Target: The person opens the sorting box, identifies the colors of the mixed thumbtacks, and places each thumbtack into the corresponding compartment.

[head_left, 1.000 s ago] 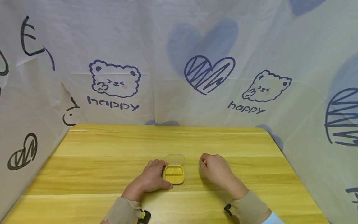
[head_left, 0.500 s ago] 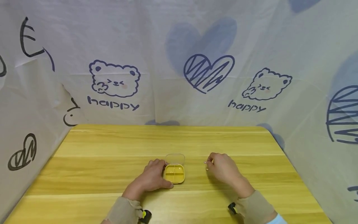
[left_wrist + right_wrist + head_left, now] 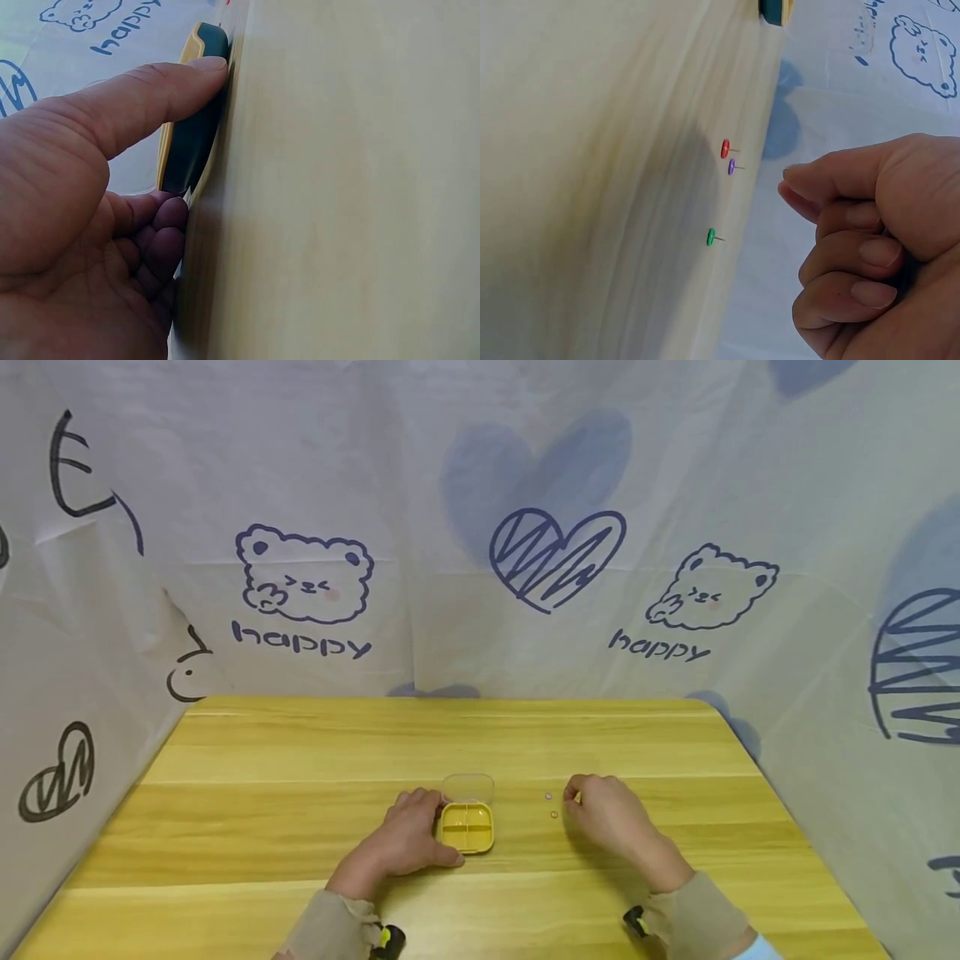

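Head view: left hand [image 3: 408,831] grips the yellow box [image 3: 467,828] at its 9 o'clock, thumb along the near wall, fingers bent at its end. Right hand [image 3: 607,810], at the box's 3 o'clock, has fingers curled, thumb and index tips together, nothing visible between them. Two pins show between box and right hand.

Right wrist view: red pin [image 3: 725,148], purple pin [image 3: 731,166] and green pin [image 3: 710,237], points up. Clear lid [image 3: 468,787] stands raised at the box's 12 o'clock; printed cloth [image 3: 450,635] closes off the table [image 3: 337,735] beyond.
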`<action>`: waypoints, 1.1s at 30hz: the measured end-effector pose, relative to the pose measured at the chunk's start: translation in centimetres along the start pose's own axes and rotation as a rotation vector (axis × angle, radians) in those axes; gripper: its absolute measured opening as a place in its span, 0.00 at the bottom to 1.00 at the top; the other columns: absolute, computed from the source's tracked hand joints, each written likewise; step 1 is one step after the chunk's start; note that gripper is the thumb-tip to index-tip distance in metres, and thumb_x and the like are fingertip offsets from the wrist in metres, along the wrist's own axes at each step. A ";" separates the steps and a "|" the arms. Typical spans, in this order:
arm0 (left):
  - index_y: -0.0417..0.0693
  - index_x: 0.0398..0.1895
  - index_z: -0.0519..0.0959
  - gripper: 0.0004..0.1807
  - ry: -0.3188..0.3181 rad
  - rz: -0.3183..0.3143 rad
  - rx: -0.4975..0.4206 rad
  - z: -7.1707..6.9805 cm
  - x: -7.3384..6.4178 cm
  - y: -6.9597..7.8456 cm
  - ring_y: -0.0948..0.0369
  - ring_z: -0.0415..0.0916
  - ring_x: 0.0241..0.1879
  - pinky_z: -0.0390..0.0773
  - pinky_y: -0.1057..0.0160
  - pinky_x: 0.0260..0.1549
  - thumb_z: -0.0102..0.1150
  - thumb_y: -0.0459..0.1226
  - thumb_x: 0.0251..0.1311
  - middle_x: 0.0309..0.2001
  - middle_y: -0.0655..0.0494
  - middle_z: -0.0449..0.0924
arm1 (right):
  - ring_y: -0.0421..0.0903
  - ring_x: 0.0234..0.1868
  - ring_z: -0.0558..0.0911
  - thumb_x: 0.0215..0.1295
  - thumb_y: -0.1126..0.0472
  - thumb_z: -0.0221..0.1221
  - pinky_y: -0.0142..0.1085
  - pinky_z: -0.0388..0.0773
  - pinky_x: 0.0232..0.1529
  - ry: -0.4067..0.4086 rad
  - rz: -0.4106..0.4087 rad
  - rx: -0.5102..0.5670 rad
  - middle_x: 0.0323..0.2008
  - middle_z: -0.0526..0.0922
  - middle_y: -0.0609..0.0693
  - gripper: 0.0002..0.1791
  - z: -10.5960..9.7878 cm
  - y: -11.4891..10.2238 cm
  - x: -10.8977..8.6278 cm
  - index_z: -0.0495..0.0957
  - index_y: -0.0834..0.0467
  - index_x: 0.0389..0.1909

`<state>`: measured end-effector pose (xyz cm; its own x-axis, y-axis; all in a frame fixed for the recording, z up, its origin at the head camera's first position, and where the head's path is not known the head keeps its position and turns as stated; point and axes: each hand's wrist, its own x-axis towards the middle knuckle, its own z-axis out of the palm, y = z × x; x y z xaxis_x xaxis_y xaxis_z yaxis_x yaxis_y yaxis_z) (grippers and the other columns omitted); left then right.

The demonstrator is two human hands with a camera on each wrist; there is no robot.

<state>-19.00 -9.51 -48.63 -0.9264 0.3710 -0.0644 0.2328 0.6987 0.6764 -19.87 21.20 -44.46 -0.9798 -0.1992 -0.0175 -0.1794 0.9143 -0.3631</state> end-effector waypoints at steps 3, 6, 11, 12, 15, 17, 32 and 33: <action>0.42 0.57 0.78 0.40 0.004 0.000 0.003 0.0 0.1 0.0 0.52 0.69 0.52 0.68 0.45 0.58 0.85 0.47 0.40 0.51 0.51 0.78 | 0.40 0.16 0.67 0.71 0.63 0.64 0.35 0.67 0.23 -0.027 -0.014 -0.004 0.19 0.79 0.44 0.05 0.3 -0.2 -0.2 0.88 0.58 0.42; 0.42 0.56 0.78 0.40 0.011 0.002 0.010 0.0 0.1 0.0 0.52 0.69 0.52 0.69 0.45 0.58 0.86 0.47 0.39 0.51 0.51 0.79 | 0.40 0.16 0.67 0.70 0.63 0.65 0.36 0.68 0.24 -0.047 -0.029 -0.008 0.21 0.81 0.43 0.04 0.6 -0.4 -0.3 0.88 0.57 0.41; 0.42 0.56 0.78 0.40 0.010 -0.001 0.012 0.1 0.1 0.0 0.52 0.69 0.52 0.69 0.45 0.58 0.86 0.47 0.38 0.51 0.51 0.79 | 0.39 0.21 0.74 0.69 0.64 0.66 0.39 0.76 0.29 -0.031 -0.057 -0.055 0.28 0.87 0.46 0.02 1.1 -0.6 -0.3 0.88 0.56 0.37; 0.42 0.56 0.78 0.40 0.010 -0.002 0.011 0.1 0.1 0.0 0.52 0.69 0.52 0.69 0.45 0.59 0.86 0.47 0.39 0.51 0.51 0.79 | 0.39 0.23 0.76 0.69 0.64 0.66 0.39 0.78 0.30 -0.021 -0.062 -0.068 0.28 0.87 0.46 0.03 1.1 -0.6 -0.2 0.88 0.55 0.36; 0.42 0.56 0.78 0.40 0.008 -0.002 0.010 0.1 0.2 -0.1 0.52 0.69 0.52 0.69 0.45 0.59 0.86 0.48 0.39 0.50 0.51 0.78 | 0.40 0.28 0.81 0.69 0.65 0.65 0.41 0.82 0.34 0.009 -0.091 -0.101 0.30 0.88 0.46 0.05 1.2 -0.7 0.1 0.88 0.55 0.33; 0.42 0.57 0.78 0.40 0.007 -0.002 0.011 0.1 0.2 -0.1 0.52 0.69 0.52 0.69 0.45 0.58 0.86 0.48 0.39 0.50 0.51 0.78 | 0.40 0.28 0.81 0.68 0.65 0.64 0.41 0.82 0.33 0.020 -0.108 -0.121 0.29 0.87 0.45 0.07 1.4 -0.7 0.3 0.87 0.54 0.32; 0.43 0.56 0.78 0.39 0.009 -0.005 0.000 -0.1 0.0 0.1 0.53 0.69 0.50 0.68 0.45 0.58 0.86 0.47 0.40 0.49 0.52 0.78 | 0.40 0.21 0.68 0.70 0.66 0.62 0.36 0.69 0.24 0.068 -0.160 -0.196 0.20 0.77 0.46 0.11 2.2 -0.9 1.0 0.79 0.55 0.25; 0.43 0.56 0.78 0.39 0.008 -0.005 -0.001 -0.1 0.0 0.1 0.53 0.69 0.50 0.68 0.45 0.58 0.86 0.47 0.41 0.49 0.52 0.78 | 0.40 0.21 0.70 0.70 0.66 0.62 0.36 0.70 0.24 0.070 -0.160 -0.194 0.21 0.79 0.47 0.10 2.2 -0.9 1.0 0.80 0.56 0.27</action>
<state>-19.03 -9.51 -48.44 -0.9301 0.3620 -0.0619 0.2276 0.7004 0.6765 -20.51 19.44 -46.22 -0.9400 -0.3285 0.0927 -0.3400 0.9249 -0.1701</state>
